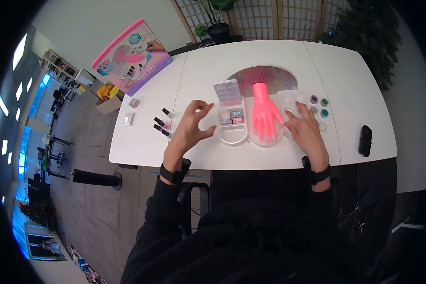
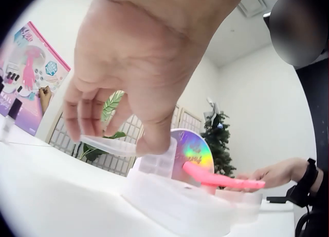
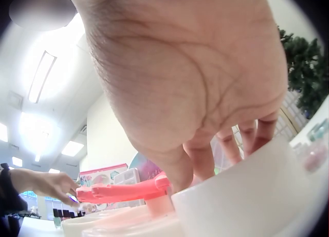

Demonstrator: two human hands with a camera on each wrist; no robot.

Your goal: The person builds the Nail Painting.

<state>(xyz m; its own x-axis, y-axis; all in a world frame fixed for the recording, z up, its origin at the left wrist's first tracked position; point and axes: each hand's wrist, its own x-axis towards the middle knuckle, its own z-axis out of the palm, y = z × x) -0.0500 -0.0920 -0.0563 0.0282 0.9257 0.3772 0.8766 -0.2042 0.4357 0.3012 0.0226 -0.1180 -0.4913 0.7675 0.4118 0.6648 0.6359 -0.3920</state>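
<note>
My left hand (image 1: 190, 127) is raised left of the white organizer (image 1: 234, 135), pinching a thin clear plastic piece (image 2: 114, 145) between thumb and fingertips. Its exact kind cannot be told. The organizer's clear compartmented lid (image 1: 227, 91) stands up over small sections of colourful bits (image 1: 237, 116). Beside it a pink model hand (image 1: 264, 111) lies palm down, fingers toward me, on a rounded white base (image 1: 265, 143). My right hand (image 1: 307, 132) reaches over the white tray with round wells (image 1: 283, 96), fingers spread and fingertips on it. In the right wrist view the tray's wall hides its fingertips.
Several nail polish bottles (image 1: 161, 123) lie at the left, near a small round jar (image 1: 134, 102) and a small clear packet (image 1: 128, 119). Small glitter pots (image 1: 324, 113) stand right of the tray. A black case (image 1: 365, 141) lies far right; the nail art box (image 1: 132, 57) stands back left.
</note>
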